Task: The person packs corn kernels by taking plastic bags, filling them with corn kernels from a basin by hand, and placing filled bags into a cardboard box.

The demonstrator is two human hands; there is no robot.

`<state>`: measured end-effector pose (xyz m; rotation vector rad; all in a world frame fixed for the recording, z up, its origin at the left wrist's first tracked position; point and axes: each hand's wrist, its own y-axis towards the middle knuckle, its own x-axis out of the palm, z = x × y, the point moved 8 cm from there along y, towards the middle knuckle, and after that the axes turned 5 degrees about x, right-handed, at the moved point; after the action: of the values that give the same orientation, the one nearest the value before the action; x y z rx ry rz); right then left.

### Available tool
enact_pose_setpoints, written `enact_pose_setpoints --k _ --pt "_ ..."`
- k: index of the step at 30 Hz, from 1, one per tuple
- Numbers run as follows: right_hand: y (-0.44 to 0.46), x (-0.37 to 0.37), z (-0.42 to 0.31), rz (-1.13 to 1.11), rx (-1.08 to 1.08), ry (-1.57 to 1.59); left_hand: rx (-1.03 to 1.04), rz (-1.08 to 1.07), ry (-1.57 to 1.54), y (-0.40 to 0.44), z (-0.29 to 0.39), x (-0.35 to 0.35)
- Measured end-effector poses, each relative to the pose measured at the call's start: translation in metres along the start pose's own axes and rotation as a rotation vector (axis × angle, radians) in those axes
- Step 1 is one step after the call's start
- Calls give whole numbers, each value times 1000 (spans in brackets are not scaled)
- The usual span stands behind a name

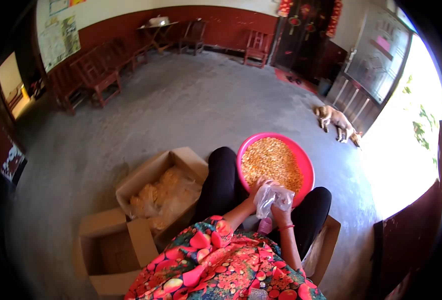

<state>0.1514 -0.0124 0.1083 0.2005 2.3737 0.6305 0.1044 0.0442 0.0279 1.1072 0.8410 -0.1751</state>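
Observation:
A clear plastic bag (pixel 270 196) is held between my two hands, over the near rim of a pink basin (pixel 308 167). My left hand (pixel 260 186) is closed on the bag's left side, its fingers partly over the basin. On the bag's right side, my right hand (pixel 282 215), with a red band at the wrist, grips the plastic, which hides part of its fingers. Small golden-yellow pieces, like corn kernels (pixel 271 160), fill much of the basin. The basin sits between my knees.
At my left, a cardboard box (pixel 143 176) holds filled clear bags (pixel 153 197) of yellow pieces. Another open box (pixel 98 222) stands nearer, and a third box (pixel 331 242) is at my right. A dog (pixel 338 121) lies by the doorway. Wooden chairs (pixel 98 80) line the wall.

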Motion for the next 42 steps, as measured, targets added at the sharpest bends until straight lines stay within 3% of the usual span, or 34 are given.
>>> enact_pose_setpoints --k 3,4,5,6,8,9,10,12,13,14,15,17,18,22,23,25,27,28,30,31,33,35,39,40,42 --pt "7 -7 -35 -43 -230 -132 -79 -7 -122 -11 -12 26" --pt "5 -16 -38 -15 -205 -47 -95 -7 -187 -11 -12 22" --pt "1 -4 7 -112 6 47 -107 -4 -249 -10 -9 19" --pt "-11 12 73 -119 2 -47 -112 2 -297 -10 -9 17" --pt "-22 19 120 -124 -3 -144 -110 11 -375 -9 -9 13" --pt "-24 19 131 -217 207 -2 -114 19 -429 -9 -11 15" --pt "-29 19 135 -306 416 141 -104 30 -520 -11 -16 31" --pt "-24 14 109 -329 461 187 -48 60 -809 -14 -33 69" --pt "-21 13 96 -354 505 236 -43 5 -721 -6 -17 36" --pt "-19 8 85 -358 490 219 -106 -59 -440 5 -7 10" --pt "-16 3 76 -347 494 218 -29 66 -322 8 0 -4" --pt "-18 12 63 -597 505 184 -260 138 -672 -28 -32 33" --pt "-18 19 72 -578 426 269 -137 -82 -474 19 16 -57" --pt "-3 29 84 -577 216 -26 -238 81 -733 6 0 -36" --pt "-6 40 117 -574 216 -29 -275 122 -817 5 -2 -35" --pt "-13 69 198 -487 -64 -482 -215 59 -289 5 -3 -27" --pt "-3 69 153 -571 108 -380 -219 111 -417 5 -5 -23" --pt "3 66 134 -421 78 -116 -157 78 -398 10 -1 -23" --pt "9 56 100 -265 -111 -91 30 -30 -112 16 16 -36" --pt "10 50 82 -184 -204 -90 32 -31 -117 21 21 -52" --pt "2 84 150 -295 -92 -367 -13 -171 -101 27 25 -55" --pt "-5 98 208 -397 29 -648 -83 -103 -206 20 12 -25" --pt "-5 67 157 -240 72 -397 -169 -313 -461 -11 -18 57" --pt "-4 60 151 -215 80 -342 -294 -386 -296 6 2 -8" --pt "-3 46 138 -166 105 -228 -228 -195 -353 20 7 -35"
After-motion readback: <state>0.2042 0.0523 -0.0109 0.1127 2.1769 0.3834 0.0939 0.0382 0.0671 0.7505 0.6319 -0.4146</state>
